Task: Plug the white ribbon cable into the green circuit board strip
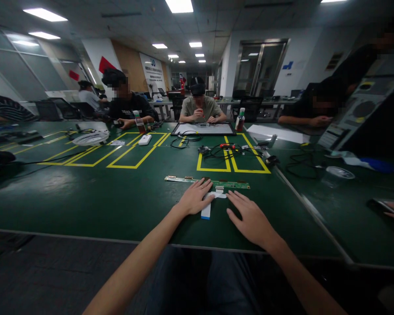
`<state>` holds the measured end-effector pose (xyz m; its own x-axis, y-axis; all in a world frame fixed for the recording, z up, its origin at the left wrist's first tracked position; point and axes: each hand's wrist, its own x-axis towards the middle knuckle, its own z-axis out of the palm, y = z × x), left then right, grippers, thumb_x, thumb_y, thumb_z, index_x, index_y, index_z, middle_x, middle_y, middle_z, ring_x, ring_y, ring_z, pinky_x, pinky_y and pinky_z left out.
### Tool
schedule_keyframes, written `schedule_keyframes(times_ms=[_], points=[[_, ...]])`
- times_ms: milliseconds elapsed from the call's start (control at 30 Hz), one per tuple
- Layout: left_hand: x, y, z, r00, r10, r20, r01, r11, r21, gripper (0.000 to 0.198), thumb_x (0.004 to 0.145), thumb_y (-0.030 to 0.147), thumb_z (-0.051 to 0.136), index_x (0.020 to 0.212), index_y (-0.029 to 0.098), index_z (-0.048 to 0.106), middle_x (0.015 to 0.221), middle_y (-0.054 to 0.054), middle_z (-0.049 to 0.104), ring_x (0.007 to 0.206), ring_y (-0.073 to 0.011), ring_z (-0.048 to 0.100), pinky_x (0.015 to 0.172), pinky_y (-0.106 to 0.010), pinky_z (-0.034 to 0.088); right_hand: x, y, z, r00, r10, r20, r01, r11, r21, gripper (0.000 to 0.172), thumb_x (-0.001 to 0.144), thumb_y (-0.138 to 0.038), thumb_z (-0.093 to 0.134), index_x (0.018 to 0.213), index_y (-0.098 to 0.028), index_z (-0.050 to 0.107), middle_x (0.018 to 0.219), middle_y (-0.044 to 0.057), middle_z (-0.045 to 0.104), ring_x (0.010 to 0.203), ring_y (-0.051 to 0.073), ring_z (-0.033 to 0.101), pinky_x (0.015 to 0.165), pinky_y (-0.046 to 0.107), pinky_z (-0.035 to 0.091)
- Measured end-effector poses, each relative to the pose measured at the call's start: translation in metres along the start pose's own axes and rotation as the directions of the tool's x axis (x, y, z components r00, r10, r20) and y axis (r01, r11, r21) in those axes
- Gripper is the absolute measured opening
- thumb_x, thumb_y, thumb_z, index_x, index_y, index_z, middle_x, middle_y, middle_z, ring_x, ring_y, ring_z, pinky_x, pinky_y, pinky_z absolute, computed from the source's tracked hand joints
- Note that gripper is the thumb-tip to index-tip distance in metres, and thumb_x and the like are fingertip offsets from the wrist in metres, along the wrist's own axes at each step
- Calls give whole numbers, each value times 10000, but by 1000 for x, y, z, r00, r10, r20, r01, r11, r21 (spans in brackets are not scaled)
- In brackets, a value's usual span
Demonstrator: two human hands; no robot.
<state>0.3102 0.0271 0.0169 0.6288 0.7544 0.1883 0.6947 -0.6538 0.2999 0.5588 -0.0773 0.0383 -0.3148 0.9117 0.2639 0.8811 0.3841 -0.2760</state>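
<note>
A long, narrow green circuit board [236, 185] lies crosswise on the green table before me. From a connector near its middle runs a white flat ribbon cable [205, 211], bent sideways and then toward me, with a blue end. My left hand [195, 197] rests flat with fingers stretched out, its fingertips at the board and its thumb over the cable. Palm down on the table, my right hand [249, 215] has its fingers spread, with the index fingertip beside the cable's folded part. Nothing is gripped in either hand.
Beyond the board are yellow tape rectangles [213, 169], tangled black cables [213, 153] and a white box [145, 140]. A plastic cup [337, 176] stands right, past a table seam. A person [202, 107] sits opposite behind a framed panel [184, 129]; bottles [240, 120] flank it.
</note>
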Motion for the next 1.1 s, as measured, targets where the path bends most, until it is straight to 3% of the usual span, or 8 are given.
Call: schedule_keyframes(times_ms=[233,433,833,967,1100], points=[[-3,2,-1,1000,22,7,-22,999,32,690,1086,574,345,1643,170,397,1738,-113,307,1640,-289,227,1331,-490,214,35,-10,12,996,-57,67,62,995,-73,536,1085,-397,420,1557,-169,531,1597,104,553,1518,306,456,1217,522,404],[-2,0,1,998,57,9,-57,997,50,670,1093,565,335,1638,182,406,1736,-99,311,1650,-275,189,1351,-514,136,34,-11,17,998,-51,46,54,996,-76,518,1081,-381,424,1543,-183,547,1584,97,572,1511,295,459,1205,506,394],[-1,1,2,999,36,-40,-35,999,21,656,1084,572,359,1596,181,482,1711,-104,370,1614,-277,309,1338,-495,217,34,-9,20,999,-21,38,24,998,-63,510,1074,-389,430,1535,-215,560,1572,84,586,1509,286,456,1199,490,378],[2,0,-1,996,81,22,-81,997,-7,676,1085,550,372,1644,170,391,1740,-92,305,1642,-262,228,1347,-494,182,36,-10,19,999,-19,41,23,996,-84,508,1073,-388,427,1522,-201,574,1562,84,596,1492,289,465,1182,484,390],[3,0,-3,994,97,57,-95,995,-33,662,1094,555,341,1647,193,384,1721,-81,356,1639,-249,238,1344,-489,190,38,-14,15,999,-10,52,15,995,-104,524,1073,-382,415,1532,-178,563,1568,105,588,1493,285,457,1172,484,396]])
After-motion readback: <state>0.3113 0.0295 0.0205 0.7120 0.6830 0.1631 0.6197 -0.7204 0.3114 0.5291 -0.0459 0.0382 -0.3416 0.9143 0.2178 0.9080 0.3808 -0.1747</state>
